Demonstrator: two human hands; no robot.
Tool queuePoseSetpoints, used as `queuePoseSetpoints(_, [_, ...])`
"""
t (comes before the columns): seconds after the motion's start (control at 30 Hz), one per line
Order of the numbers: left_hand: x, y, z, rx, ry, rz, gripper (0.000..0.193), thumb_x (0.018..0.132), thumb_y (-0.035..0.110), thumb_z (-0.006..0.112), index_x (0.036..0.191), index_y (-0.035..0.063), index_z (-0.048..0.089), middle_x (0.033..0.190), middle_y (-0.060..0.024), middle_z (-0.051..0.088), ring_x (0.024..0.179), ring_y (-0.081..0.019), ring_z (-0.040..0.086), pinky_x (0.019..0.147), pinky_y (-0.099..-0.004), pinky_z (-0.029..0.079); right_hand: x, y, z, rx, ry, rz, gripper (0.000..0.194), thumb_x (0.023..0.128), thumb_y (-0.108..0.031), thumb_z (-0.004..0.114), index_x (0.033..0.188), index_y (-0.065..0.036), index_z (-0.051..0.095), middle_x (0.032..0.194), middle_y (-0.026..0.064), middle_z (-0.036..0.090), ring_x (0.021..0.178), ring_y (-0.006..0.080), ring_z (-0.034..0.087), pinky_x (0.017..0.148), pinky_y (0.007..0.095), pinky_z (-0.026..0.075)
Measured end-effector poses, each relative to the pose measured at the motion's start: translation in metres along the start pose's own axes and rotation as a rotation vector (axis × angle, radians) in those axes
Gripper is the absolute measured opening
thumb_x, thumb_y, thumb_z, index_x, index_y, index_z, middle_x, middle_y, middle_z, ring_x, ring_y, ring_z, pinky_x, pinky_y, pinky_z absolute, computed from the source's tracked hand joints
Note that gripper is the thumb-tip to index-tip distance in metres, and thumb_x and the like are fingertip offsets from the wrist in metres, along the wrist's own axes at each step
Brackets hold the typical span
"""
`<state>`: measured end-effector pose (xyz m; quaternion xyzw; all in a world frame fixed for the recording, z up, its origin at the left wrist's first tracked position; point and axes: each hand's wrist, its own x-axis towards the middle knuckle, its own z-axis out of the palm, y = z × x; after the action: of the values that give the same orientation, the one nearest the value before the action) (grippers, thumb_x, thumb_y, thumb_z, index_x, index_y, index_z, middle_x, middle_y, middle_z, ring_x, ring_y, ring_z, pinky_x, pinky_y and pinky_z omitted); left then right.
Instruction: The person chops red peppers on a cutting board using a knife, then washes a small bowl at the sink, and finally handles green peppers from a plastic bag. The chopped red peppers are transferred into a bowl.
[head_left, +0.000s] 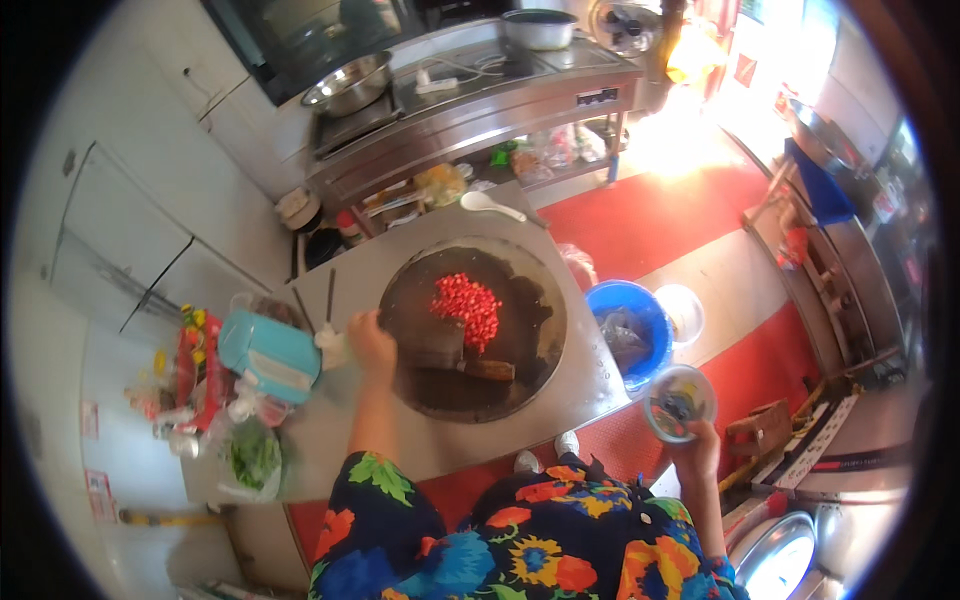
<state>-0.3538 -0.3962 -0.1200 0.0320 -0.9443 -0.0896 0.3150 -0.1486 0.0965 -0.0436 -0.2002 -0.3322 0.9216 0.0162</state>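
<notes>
A round dark chopping board (517, 315) lies on the steel table (592, 360) before me. Chopped red pieces, apparently chili peppers (466, 304), form a heap on it. Below the heap rests a cleaver (435, 345), its wooden handle (489, 370) pointing right. My left hand (373, 343) is at the board's left rim with fingers curled; whether it grips anything is hidden. Off the table's right side, my right hand (694, 448) holds a round bowl (679, 401) by its rim. Dark, yellow and red colours show in the bowl; I cannot tell what they are.
A blue bucket (637, 341) and a white bucket (679, 313) stand right of the table. A white spoon (491, 204) lies at the far edge. On the left are a turquoise container (268, 356) and bagged leafy greens (253, 454). A steel counter (472, 97) stands beyond.
</notes>
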Motion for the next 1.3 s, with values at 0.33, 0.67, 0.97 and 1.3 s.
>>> queuePoseSetpoints(0.33, [-0.048, -0.213, 0.038, 0.018, -0.111, -0.121, 0.026, 0.086, 0.016, 0.048, 0.099, -0.0002, 0.064, 0.096, -0.0201, 0.063, 0.091, -0.0373, 0.058, 0.079, -0.0451, 0.044, -0.027, -0.046, -0.047, 0.171, 0.195, -0.255, 0.052, 0.069, -0.003, 0.049, 0.12, 0.008, 0.044, 0.116, 0.0194, 0.054, 0.103, 0.0322, 0.055, 0.092, 0.0427, 0.044])
queuePoseSetpoints(0.67, [0.052, 0.169, -0.108, -0.6, 0.329, -0.344, 0.027, 0.089, 0.013, 0.048, 0.113, 0.0001, 0.051, 0.107, -0.012, 0.056, 0.09, -0.0212, 0.056, 0.076, -0.0348, 0.046, 0.032, -0.117, -0.101, 0.143, -0.036, -0.253, 0.062, 0.068, -0.003, 0.051, 0.128, 0.004, 0.037, 0.118, 0.0182, 0.053, 0.108, 0.0295, 0.055, 0.094, 0.0397, 0.045])
queuePoseSetpoints(0.97, [-0.082, 0.68, -0.02, -0.99, -0.786, 1.147, 0.021, 0.068, 0.008, 0.065, 0.088, 0.0035, 0.06, 0.083, -0.0146, 0.059, 0.076, -0.0332, 0.058, 0.067, -0.0391, 0.048, 0.076, -0.22, -0.201, -0.449, 0.164, -0.364, 0.068, 0.065, 0.005, 0.054, 0.132, -0.005, 0.042, 0.103, 0.0073, 0.058, 0.093, 0.0157, 0.056, 0.076, 0.0248, 0.047])
queuePoseSetpoints(1.3, [-0.08, 0.884, 0.039, -1.21, -0.591, 1.034, 0.056, 0.069, 0.014, 0.072, 0.12, 0.0054, 0.05, 0.107, -0.0165, 0.052, 0.102, -0.0293, 0.049, 0.086, -0.0392, 0.039, 0.105, -0.354, -0.297, 0.06, 0.522, -0.375, 0.048, 0.072, 0.007, 0.044, 0.119, -0.001, 0.05, 0.101, 0.009, 0.059, 0.085, 0.0178, 0.059, 0.069, 0.0269, 0.051])
